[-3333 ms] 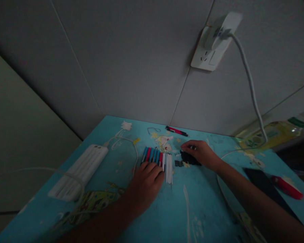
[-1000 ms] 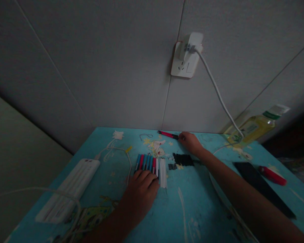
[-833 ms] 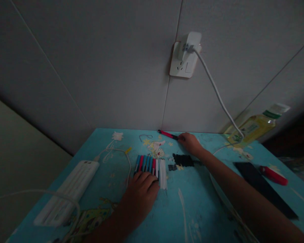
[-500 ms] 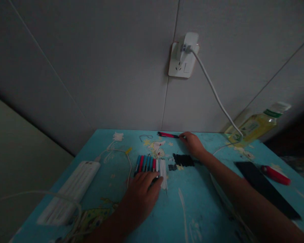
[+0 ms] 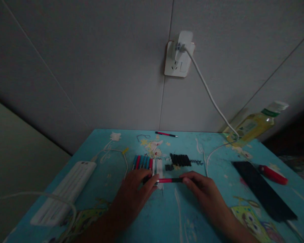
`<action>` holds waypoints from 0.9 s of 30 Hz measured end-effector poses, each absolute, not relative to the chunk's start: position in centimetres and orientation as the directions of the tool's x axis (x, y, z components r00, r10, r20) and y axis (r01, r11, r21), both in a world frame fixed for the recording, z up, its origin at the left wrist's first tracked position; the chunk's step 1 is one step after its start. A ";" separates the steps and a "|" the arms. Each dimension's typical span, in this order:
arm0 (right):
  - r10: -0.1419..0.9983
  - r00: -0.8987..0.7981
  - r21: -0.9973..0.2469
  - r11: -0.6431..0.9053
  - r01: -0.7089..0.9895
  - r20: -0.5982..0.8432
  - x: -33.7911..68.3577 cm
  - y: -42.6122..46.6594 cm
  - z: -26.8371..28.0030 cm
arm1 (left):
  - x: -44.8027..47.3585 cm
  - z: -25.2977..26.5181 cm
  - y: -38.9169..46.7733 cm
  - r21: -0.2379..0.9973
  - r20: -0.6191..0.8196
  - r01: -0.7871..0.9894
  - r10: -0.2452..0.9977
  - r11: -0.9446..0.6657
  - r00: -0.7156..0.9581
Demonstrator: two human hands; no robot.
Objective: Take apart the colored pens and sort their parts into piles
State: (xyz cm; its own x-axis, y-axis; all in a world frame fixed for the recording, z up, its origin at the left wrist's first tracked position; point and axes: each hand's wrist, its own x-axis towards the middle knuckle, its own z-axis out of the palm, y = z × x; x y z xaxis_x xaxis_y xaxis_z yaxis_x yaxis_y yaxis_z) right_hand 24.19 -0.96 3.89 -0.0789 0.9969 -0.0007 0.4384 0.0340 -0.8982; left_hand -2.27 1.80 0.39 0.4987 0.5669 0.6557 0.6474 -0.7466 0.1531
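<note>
A red pen with a black grip [image 5: 167, 180] is held level between my two hands. My left hand [image 5: 134, 189] pinches its left end, in front of the row of parts. My right hand [image 5: 201, 185] has fingers closed on the black right end. Behind my left hand lie blue and red pen barrels [image 5: 143, 162], partly hidden by it. Thin white refills [image 5: 159, 167] lie side by side right of them, passing beneath the held pen. Black rubber grips [image 5: 180, 160], small black pieces [image 5: 169, 167] and what look like tiny springs [image 5: 197, 162] sit further right.
Another red and black pen [image 5: 166, 134] lies near the wall. A white power strip [image 5: 63, 194] is at left. To the right are a dark flat slab [image 5: 264, 190], a red-handled object [image 5: 273, 174] and a tilted bottle of yellow liquid [image 5: 255, 126]. A cable [image 5: 207, 84] hangs from the socket.
My right hand has come back from the far edge toward me with a red pen. My left hand has closed on that pen's other end. One pen stays near the wall.
</note>
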 end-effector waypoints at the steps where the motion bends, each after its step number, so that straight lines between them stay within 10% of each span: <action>1: 0.996 -0.083 -0.901 0.028 0.434 -0.009 24.1 -1.2 3.7 | -2.3 0.4 1.8 0.150 0.641 0.617 0.551 -0.772 0.534; 18: 0.969 -0.245 -0.760 0.176 0.625 0.023 24.1 -1.3 1.8 | -1.8 0.2 0.6 0.175 0.562 0.546 0.539 -0.819 0.628; 27: 0.935 -0.306 -0.729 0.336 0.597 0.181 24.5 -1.5 2.7 | -2.1 0.2 0.3 0.422 0.399 0.516 0.664 -0.745 0.632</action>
